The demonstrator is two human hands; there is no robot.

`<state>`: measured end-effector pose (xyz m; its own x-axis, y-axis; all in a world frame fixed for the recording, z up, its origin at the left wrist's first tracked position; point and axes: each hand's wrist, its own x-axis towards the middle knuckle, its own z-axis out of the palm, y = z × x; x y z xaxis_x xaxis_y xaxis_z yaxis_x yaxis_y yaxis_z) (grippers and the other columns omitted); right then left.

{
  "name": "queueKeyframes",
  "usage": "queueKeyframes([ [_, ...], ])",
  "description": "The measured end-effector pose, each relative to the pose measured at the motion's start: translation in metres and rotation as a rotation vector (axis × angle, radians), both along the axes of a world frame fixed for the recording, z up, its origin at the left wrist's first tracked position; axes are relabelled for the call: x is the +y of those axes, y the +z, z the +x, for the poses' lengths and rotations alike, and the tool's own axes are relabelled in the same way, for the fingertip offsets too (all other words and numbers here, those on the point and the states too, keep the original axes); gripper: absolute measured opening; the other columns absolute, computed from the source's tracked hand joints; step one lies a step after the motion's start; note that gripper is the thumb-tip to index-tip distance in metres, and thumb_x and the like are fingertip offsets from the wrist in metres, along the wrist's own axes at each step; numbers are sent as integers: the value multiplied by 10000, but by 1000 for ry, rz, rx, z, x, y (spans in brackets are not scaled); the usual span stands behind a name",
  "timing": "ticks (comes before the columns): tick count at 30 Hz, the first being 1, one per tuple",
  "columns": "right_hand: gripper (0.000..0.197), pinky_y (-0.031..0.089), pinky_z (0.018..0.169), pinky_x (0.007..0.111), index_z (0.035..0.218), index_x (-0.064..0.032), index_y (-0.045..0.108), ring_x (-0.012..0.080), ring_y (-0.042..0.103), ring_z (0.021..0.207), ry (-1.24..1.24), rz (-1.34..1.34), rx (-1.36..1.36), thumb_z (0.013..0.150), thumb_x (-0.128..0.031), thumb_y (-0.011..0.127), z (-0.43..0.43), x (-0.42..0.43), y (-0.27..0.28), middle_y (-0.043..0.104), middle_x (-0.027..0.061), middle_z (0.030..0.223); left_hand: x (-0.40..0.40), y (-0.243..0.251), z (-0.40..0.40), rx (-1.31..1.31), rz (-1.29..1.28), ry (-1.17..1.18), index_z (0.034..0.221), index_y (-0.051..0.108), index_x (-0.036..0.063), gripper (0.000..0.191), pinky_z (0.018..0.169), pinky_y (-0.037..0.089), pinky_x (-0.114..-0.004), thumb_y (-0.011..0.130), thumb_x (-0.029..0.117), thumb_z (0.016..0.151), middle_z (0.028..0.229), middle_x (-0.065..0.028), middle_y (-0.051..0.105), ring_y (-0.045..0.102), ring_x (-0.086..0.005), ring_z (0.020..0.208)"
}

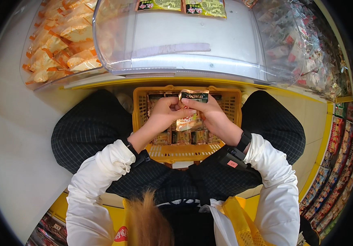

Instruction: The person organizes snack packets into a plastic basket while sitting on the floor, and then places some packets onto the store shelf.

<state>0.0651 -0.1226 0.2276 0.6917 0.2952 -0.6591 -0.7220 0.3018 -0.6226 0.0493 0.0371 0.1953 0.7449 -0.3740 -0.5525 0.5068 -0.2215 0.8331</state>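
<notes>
Both my hands hold one small foil snack packet (189, 123) with a dark green top band and a gold-orange lower part. My left hand (166, 111) grips its left edge, the thumb lying across the middle of the front. From the other side my right hand (214, 114) pinches it, with the thumb over the upper part. Fingers hide some of the front and the edges. Directly below is a yellow plastic basket (139, 150) between my knees. Similar packets (181, 137) lie inside it in rows, partly covered by my hands and forearms.
A clear plastic display bin (115, 58) stands ahead, with green-yellow bags (205, 7) at its far end. Orange-trimmed bags (56, 46) fill the left bin, and small wrapped packets (313, 55) the right one. Shelves of packaged goods (333, 160) line the right side.
</notes>
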Motion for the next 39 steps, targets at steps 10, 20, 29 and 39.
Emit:
queueKeyframes([
  [10, 250, 481, 674, 290, 955, 7, 542, 145, 578, 793, -15, -13, 38, 778, -133, 649, -1, -8, -18, 591, 86, 907, 1, -14, -2, -31, -23, 10, 923, 594, -27, 211, 617, 450, -221, 623, 143, 801, 812, -51, 622, 560, -74, 704],
  [20, 218, 494, 607, 274, 914, 7, 549, 142, 603, 692, -95, -7, 44, 793, -149, 640, 5, -9, -21, 609, 91, 848, -2, -3, -4, 66, -193, 37, 1013, 553, -21, 287, 726, 455, -232, 638, 130, 784, 928, -58, 606, 571, -103, 817],
  [29, 308, 459, 696, 245, 1008, 9, 515, 126, 567, 820, 66, 0, 46, 817, -211, 615, 7, -14, -28, 580, 92, 952, 4, -11, 2, -9, -57, 40, 1011, 553, -26, 352, 692, 466, -240, 688, 141, 732, 910, -71, 609, 579, -113, 773],
  [39, 380, 433, 786, 246, 1123, -5, 471, 108, 530, 890, 307, -184, -180, 785, -76, 629, -17, -25, -26, 570, 61, 1014, 6, -16, 3, 31, -68, 28, 966, 582, -31, 238, 646, 463, -227, 634, 111, 781, 862, -66, 623, 572, -88, 748],
])
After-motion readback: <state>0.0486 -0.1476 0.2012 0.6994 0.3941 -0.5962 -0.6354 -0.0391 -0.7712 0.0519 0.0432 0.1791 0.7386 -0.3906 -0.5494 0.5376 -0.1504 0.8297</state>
